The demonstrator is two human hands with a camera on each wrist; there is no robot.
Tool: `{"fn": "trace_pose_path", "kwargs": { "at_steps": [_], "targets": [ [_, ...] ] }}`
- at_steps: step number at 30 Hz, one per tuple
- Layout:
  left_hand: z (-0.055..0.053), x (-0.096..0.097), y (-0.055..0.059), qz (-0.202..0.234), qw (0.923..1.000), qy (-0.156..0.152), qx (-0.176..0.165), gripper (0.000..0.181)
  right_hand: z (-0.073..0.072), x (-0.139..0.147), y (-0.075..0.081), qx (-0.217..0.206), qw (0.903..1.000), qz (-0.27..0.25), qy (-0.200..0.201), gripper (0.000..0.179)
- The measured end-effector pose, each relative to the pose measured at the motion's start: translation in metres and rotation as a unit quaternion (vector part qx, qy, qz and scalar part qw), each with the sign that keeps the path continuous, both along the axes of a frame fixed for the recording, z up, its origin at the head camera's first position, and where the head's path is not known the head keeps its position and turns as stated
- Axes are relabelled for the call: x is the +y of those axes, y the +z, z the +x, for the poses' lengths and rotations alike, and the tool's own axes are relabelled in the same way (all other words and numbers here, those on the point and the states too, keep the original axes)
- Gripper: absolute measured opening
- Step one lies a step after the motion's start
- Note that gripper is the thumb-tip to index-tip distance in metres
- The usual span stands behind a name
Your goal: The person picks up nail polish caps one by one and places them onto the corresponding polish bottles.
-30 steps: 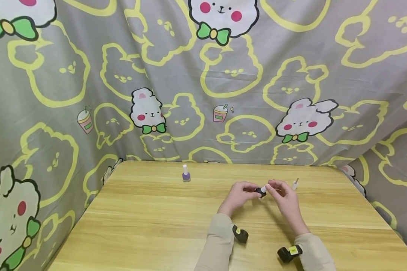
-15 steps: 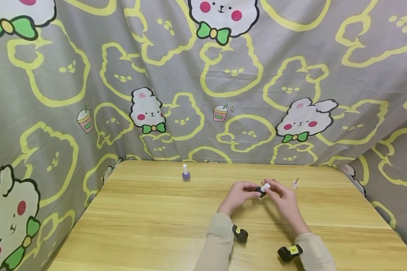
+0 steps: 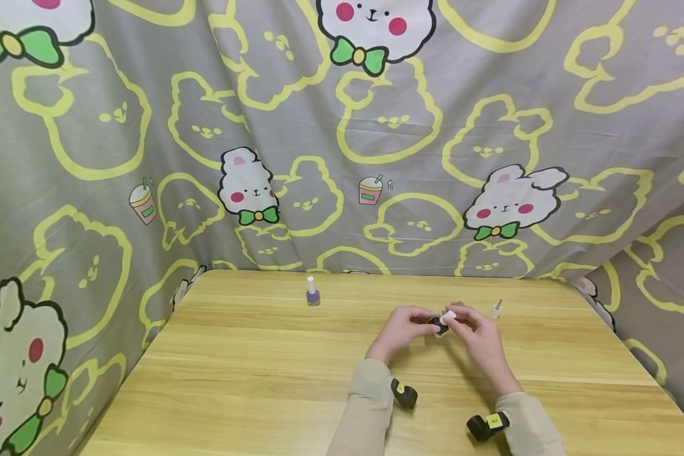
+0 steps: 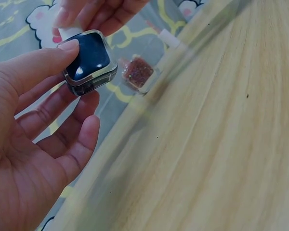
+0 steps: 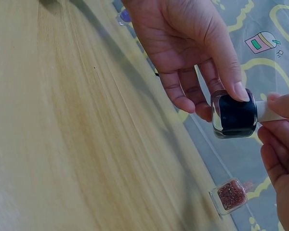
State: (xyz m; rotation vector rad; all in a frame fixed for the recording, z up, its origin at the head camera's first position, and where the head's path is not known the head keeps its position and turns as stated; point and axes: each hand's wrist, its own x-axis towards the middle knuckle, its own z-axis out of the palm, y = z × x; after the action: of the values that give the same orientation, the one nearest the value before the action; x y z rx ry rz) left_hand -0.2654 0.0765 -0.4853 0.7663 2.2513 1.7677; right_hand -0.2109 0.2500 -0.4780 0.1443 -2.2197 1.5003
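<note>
My left hand [image 3: 400, 328] pinches a dark nail polish bottle [image 4: 90, 57] between thumb and fingers, above the table. Its white cap [image 5: 269, 111] is at the bottle's neck, pinched by the thumb and fingers of my right hand [image 3: 480, 330]. The bottle leans, with its cap toward the right hand. Behind the hands stands a nail polish bottle with reddish glitter [image 5: 232, 195] and no cap on it; in the head view the right hand mostly hides it. To the right of that, a white cap [image 3: 496, 311] stands upside down with its brush pointing up.
A purple nail polish bottle [image 3: 313, 296] with a white cap stands near the back edge, left of the hands. The wooden table [image 3: 251, 380] is bounded by a patterned curtain [image 3: 410, 139] at the back and sides. Each wrist wears a black camera [image 3: 403, 394].
The right fingers have shifted their grip around the white cap, which shows more than a second ago. Both hands stay in nearly the same place.
</note>
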Motion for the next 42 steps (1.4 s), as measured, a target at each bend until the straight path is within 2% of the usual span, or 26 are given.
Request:
{"fn": "trace_pose_path", "kwargs": {
  "at_steps": [7, 12, 19, 27, 33, 38, 42],
  "targets": [
    [0.002, 0.0, 0.001, -0.008, 0.9999, 0.003, -0.007, 0.027, 0.002, 0.0, 0.002, -0.019, 0.9993, 0.021, -0.024, 0.025],
    [0.003, -0.001, 0.001, -0.004, 0.9998, 0.009, -0.018, 0.026, 0.003, 0.0, 0.002, -0.027, 0.999, 0.021, -0.027, 0.024],
    [0.004, -0.001, 0.001, 0.002, 0.9996, 0.016, -0.023, 0.025, 0.003, -0.001, 0.003, -0.024, 0.9995, 0.016, -0.013, 0.026],
    [0.0, -0.003, 0.0, 0.008, 0.9996, 0.018, -0.019, 0.026, 0.002, 0.0, 0.003, -0.011, 0.9998, 0.004, 0.018, 0.027],
    [-0.002, -0.008, 0.002, 0.021, 0.9992, 0.025, -0.022, 0.026, 0.003, 0.0, 0.007, -0.015, 0.9995, 0.027, 0.01, 0.028],
    [-0.004, -0.014, 0.003, 0.03, 0.9982, 0.043, -0.028, 0.027, 0.004, 0.001, 0.014, -0.007, 0.9997, 0.023, 0.012, 0.028],
    [-0.007, -0.02, 0.003, 0.031, 0.9973, 0.059, -0.032, 0.028, 0.004, 0.006, 0.018, 0.007, 0.9998, -0.003, 0.016, 0.027]
  ]
}}
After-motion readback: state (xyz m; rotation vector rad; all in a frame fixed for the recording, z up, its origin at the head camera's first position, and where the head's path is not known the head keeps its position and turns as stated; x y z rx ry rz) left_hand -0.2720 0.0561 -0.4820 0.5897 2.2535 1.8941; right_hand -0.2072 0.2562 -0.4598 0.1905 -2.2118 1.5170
